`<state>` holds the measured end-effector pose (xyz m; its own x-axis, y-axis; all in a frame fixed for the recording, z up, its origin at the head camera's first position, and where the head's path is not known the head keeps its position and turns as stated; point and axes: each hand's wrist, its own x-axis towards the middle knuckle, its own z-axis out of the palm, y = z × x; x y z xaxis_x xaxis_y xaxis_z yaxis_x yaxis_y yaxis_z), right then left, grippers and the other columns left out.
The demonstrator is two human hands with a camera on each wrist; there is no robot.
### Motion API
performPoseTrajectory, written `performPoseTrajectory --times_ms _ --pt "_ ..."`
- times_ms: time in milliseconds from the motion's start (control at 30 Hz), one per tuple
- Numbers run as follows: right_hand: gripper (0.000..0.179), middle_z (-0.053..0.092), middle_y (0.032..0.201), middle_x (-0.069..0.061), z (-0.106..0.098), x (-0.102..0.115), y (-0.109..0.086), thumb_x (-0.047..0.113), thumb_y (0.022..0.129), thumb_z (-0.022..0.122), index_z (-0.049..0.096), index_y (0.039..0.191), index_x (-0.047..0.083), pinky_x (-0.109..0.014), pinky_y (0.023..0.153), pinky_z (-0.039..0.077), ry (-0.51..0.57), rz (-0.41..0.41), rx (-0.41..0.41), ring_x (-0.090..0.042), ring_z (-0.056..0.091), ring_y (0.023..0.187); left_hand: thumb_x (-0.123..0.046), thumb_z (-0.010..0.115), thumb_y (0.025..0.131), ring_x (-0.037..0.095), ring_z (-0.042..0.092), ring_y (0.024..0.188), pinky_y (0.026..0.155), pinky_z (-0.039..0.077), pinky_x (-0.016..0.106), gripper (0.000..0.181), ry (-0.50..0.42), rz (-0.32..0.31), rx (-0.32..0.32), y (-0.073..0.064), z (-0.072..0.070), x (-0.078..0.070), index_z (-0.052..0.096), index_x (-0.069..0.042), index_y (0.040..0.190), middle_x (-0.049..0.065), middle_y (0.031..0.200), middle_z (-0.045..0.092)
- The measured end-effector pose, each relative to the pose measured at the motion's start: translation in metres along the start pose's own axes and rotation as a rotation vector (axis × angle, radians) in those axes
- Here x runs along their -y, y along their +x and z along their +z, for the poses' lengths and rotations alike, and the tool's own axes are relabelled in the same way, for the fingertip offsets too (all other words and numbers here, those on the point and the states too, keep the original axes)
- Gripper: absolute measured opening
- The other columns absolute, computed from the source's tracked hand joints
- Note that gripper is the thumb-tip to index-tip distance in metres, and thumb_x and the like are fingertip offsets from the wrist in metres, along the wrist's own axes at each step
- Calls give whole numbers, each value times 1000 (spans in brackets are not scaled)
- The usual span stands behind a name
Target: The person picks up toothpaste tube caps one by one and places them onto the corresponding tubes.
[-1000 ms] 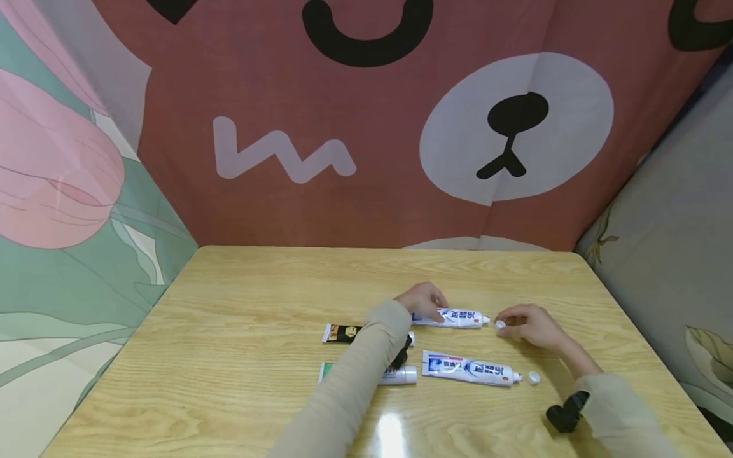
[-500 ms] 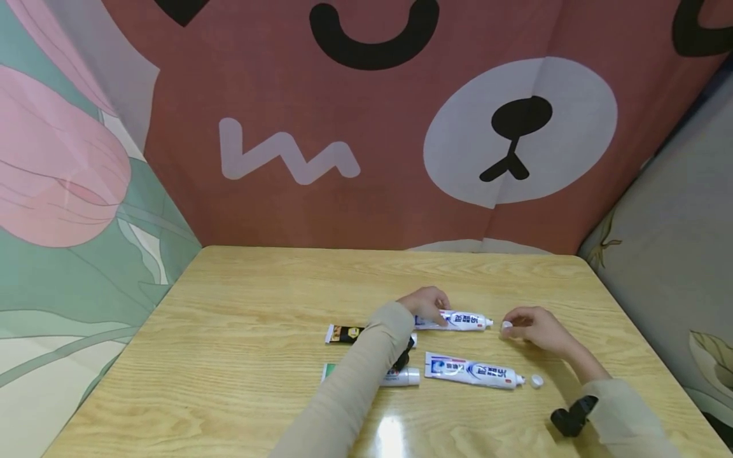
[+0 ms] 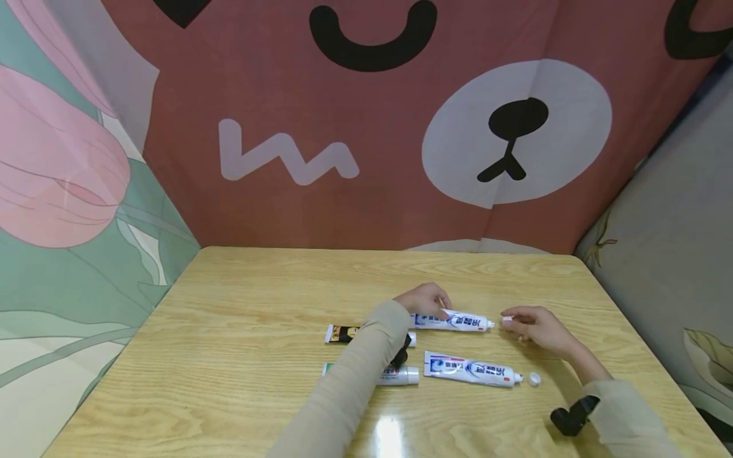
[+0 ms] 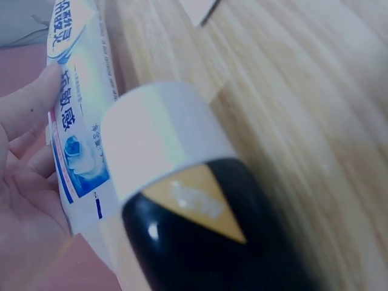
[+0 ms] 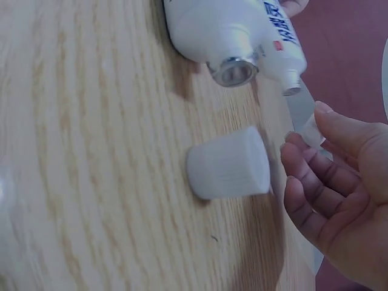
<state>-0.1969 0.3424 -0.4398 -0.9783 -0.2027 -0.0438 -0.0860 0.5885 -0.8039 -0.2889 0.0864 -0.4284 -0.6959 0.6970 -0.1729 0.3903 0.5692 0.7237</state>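
My left hand (image 3: 425, 299) grips the flat end of the far white-and-blue toothpaste tube (image 3: 466, 321), whose bare nozzle points right. In the left wrist view the thumb lies on the printed face of that toothpaste tube (image 4: 85, 121). Just beyond the nozzle, my right hand (image 3: 538, 327) pinches a small white cap (image 3: 507, 319) between thumb and fingertips. The right wrist view shows this cap (image 5: 313, 133) apart from the nozzle, partly hidden by the thumb. Nearer lies a second uncapped toothpaste tube (image 3: 472, 371), with its loose white cap (image 3: 534, 379) on the table beside its nozzle.
A black tube (image 3: 342, 334) with a white cap and a green-and-silver tube (image 3: 401, 376) lie on the wooden table (image 3: 240, 356), partly under my left sleeve (image 3: 355, 381). A printed cloth (image 3: 366, 210) hangs behind the table's back edge.
The cap in my right hand has turned from face-on to side-on, and the right fingers have shifted around it. My left hand still holds the far tube in place.
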Motion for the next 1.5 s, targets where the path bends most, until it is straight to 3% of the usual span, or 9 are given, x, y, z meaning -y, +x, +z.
performPoseTrajectory --times_ms 200,400,633,900,1233,1500 --pt "31 58 81 -15 0 -1 0 15 87 63 52 104 -9 -29 53 48 29 13 -61 -16 55 61 -9 70 80 7 52 74 67 43 19 12 -89 25 -3 -2 -4 -3 68 -5 92 -3 84 61" --pt "34 60 85 -17 -1 0 -3 14 91 57 53 112 -11 -30 54 48 47 -21 -56 -16 55 65 -7 69 81 7 52 71 65 43 18 13 -128 45 -7 -4 -5 -4 68 -3 93 -2 81 61" --pt "35 59 88 -20 -2 4 -6 12 94 50 50 118 -14 -30 57 48 81 -51 -50 -14 55 69 -8 68 82 8 53 73 66 43 19 13 -117 48 -19 -5 -7 -5 68 -4 94 -2 83 62" --pt "25 58 92 -25 4 10 -4 9 93 52 50 106 -12 -31 64 52 149 -46 -65 -20 62 77 -11 68 82 8 53 75 67 43 20 11 -116 25 -30 -6 -9 -6 69 -6 92 -4 83 61" --pt "25 58 83 -21 8 11 -4 11 92 54 52 105 -10 -32 58 50 131 -58 -82 -18 58 69 -11 67 83 8 53 76 68 43 20 10 -122 33 -30 -8 -9 -7 69 -6 92 -5 84 61" --pt "24 59 86 -22 11 12 -3 13 93 52 54 103 -9 -32 60 51 108 -84 -104 -20 59 71 -11 67 83 9 53 73 65 44 20 8 -142 51 -44 -7 -8 -7 69 -7 89 -4 81 62"
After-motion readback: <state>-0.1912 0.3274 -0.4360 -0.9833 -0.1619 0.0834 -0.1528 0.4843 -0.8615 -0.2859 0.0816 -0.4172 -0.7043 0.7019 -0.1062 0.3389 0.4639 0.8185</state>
